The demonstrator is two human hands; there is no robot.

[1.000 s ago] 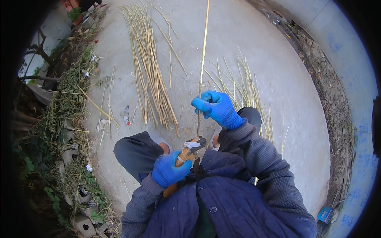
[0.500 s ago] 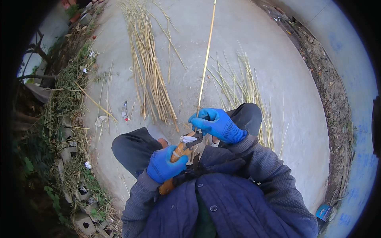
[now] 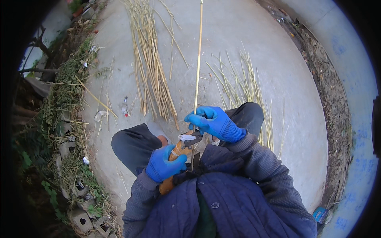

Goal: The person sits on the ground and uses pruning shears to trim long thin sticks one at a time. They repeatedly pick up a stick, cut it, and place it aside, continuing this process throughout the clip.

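Note:
My left hand [image 3: 163, 164], in a blue glove, is wrapped round a wooden-handled tool [image 3: 180, 149] held over my lap. White material is bound near the top of its handle, where a dark metal head [image 3: 193, 139] sits; its exact shape is hard to make out. Just above that head, my gloved right hand [image 3: 214, 124] pinches a long, thin, pale stalk [image 3: 198, 59]. The stalk runs away from me past the top of the picture, and its lower end passes down by the metal head. Whether stalk and metal touch cannot be seen clearly.
Ahead to the left lies a bundle of tan stalks [image 3: 152, 75] on the concrete floor [image 3: 285, 79]. Thinner greenish stalks [image 3: 248, 83] are spread beside my right knee. Weeds [image 3: 71, 95] and hollow blocks [image 3: 82, 220] line the left edge; a pale wall [image 3: 357, 119] stands right.
The far part of the stalk has swung left and now stands more upright in the picture. My right hand has shifted slightly left and keeps its pinch; my left hand has hardly moved.

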